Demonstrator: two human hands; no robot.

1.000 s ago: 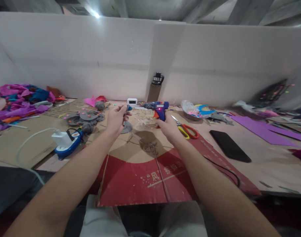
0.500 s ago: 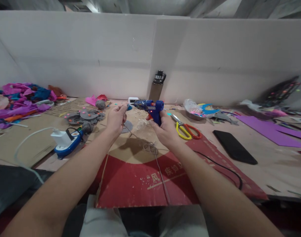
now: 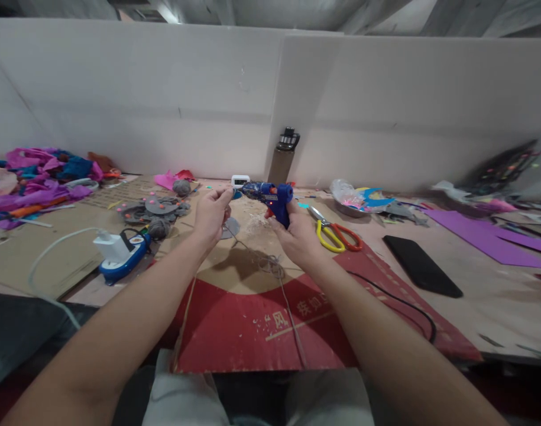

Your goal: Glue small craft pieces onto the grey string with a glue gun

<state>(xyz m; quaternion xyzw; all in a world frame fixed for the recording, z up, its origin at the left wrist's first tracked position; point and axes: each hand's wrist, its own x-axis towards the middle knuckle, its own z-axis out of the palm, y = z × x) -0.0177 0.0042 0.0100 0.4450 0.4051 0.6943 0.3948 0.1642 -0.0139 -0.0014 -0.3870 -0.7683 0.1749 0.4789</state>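
My right hand (image 3: 299,234) is wrapped around the handle of a blue hot glue gun (image 3: 279,204), whose nozzle points left. A small red light glows on its side. Pinched in the fingertips of my left hand (image 3: 213,214) is a small blue piece (image 3: 237,194), mostly hidden by the fingers. The nozzle tip is close to this piece; whether they touch I cannot tell. Below my left hand a grey round piece (image 3: 230,228) lies on the red and tan cardboard (image 3: 235,331). A loose tangle of grey yarn (image 3: 272,266) rests between my forearms.
Scissors (image 3: 332,234) with yellow and red handles and a black phone (image 3: 421,265) lie to the right. A dark bottle (image 3: 282,160) stands at the back. On the left are a blue power strip (image 3: 125,260), grey felt pieces (image 3: 155,207) and a colourful scrap heap (image 3: 44,177).
The glue gun's nozzle has tipped slightly lower, and the blue piece sits a touch lower and to the right. Both hands keep their grips.
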